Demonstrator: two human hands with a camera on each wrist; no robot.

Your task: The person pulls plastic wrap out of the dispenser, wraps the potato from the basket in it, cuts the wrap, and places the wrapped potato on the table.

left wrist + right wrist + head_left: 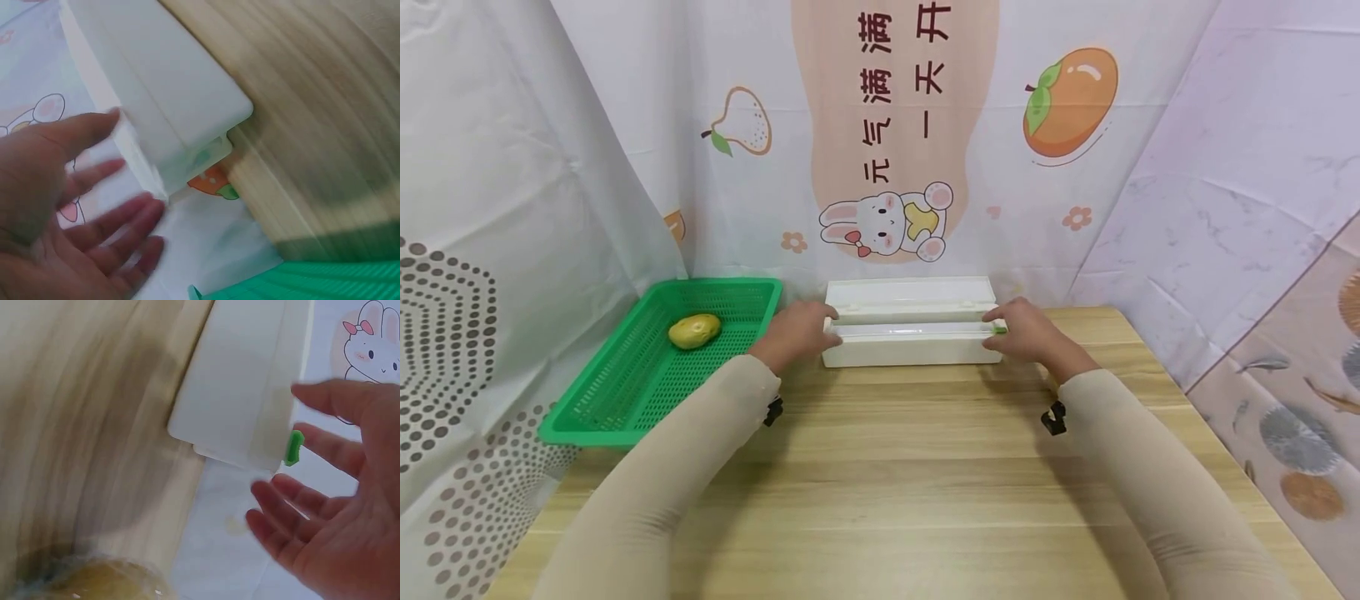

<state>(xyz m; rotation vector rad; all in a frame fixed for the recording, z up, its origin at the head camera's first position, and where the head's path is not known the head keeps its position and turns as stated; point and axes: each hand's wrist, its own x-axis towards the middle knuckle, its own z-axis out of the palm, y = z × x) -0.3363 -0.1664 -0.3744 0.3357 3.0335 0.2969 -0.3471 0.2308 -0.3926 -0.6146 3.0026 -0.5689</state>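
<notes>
Pale wood-grain tabletop [887,483], backed by a white printed cloth [662,50]. Grip: my left hand [801,333] and right hand [1028,333], one at each end, fingers loosely spread, nothing clasped; firmness of contact, cannot tell. Between them: one long, white, rectangular box [913,351], at the table's back, its flat white lid [910,292] raised. At its right end: one small, bright-green tab [294,449], beside my fingers. Beyond my left: one green plastic mesh basket [602,438], holding one yellow oval fruit [695,331]. Handling, my judgement: steady both ends evenly, press lightly lest it skid, mind the tab.
</notes>
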